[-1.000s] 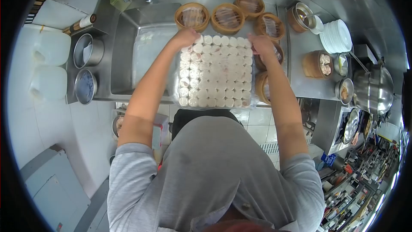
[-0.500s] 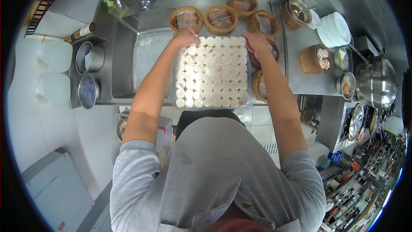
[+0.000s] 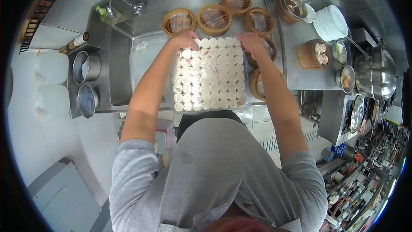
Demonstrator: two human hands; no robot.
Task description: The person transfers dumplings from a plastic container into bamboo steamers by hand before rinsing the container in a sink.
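Observation:
A square pack of many small white round pieces, wrapped in clear plastic, lies in front of my body at the counter's near edge. My left hand is closed on its far left corner. At the far right corner my right hand grips the same pack, fingers partly hidden. Just beyond it stand round bamboo steamers, among them one near my left hand and another behind the pack. More steamers, including one, stand beyond and beside my right hand.
A steel sink with a tap is on the left, beside metal pots. On the right are stacked white plates, a steamer with dumplings, small bowls and a large steel pot.
The view has shifted slightly, so the steamers and sink appear a little further left. Both hands still hold the pack, which has tilted slightly.

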